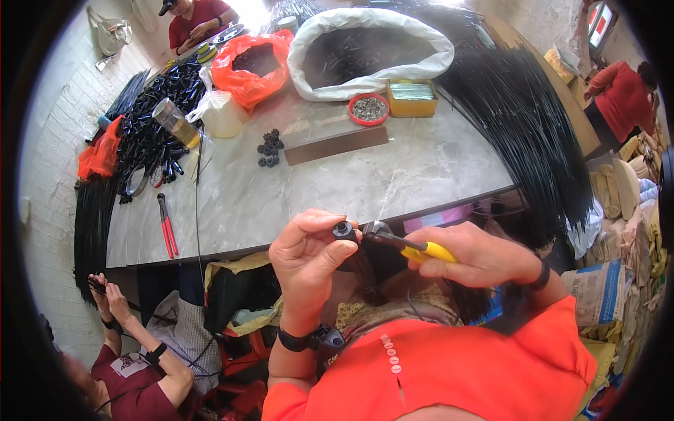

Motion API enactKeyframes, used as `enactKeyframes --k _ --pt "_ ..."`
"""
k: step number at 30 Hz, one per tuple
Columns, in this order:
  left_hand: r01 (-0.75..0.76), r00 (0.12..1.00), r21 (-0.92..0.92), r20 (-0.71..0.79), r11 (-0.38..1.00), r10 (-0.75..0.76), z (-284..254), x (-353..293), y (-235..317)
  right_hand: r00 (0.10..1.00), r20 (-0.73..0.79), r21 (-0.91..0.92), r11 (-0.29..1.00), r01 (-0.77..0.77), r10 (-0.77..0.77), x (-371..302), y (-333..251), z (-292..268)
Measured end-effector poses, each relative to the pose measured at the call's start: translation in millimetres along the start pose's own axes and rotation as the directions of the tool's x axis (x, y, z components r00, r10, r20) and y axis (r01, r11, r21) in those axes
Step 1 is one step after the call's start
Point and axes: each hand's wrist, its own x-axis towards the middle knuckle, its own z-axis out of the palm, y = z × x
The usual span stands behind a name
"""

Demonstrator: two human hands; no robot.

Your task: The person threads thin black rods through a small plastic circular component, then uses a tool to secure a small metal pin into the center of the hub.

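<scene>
Between the thumb and fingers of my left hand (305, 254) is a small black ring-shaped part (343, 230), its round opening turned upward. My right hand (477, 252) is wrapped round yellow-handled pliers (388, 238). Their dark metal jaws point left and reach close to the black part; whether they touch it I cannot tell. Both hands are just off the near edge of the grey marble-patterned table (337, 186).
On the table are red-handled pliers (167, 226), a brown strip (337, 146), a red dish (368, 109) of small metal pieces, a yellow box (412, 98), a white sack (302, 63) and long black rods (523, 105). A co-worker's hands (112, 302) are at lower left.
</scene>
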Motion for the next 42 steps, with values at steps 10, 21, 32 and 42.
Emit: enactKeyframes --k 10,21,32,42 --pt "-0.024 1.0 0.066 -0.002 0.998 0.024 3 -6 5 0.992 0.126 0.081 0.996 -0.024 0.013 6 -10 -16" --pt "-0.032 0.999 0.104 0.009 0.994 0.031 8 -11 9 0.946 0.285 0.16 0.966 -0.205 0.153 8 -26 -37" --pt "-0.054 0.999 0.139 0.016 0.989 0.052 9 -10 9 0.919 0.339 0.122 0.959 -0.255 0.201 10 -31 -44" --pt "-0.058 0.998 0.15 -0.011 0.987 0.06 7 -9 8 0.938 0.242 0.085 0.958 -0.276 0.248 10 -36 -33"
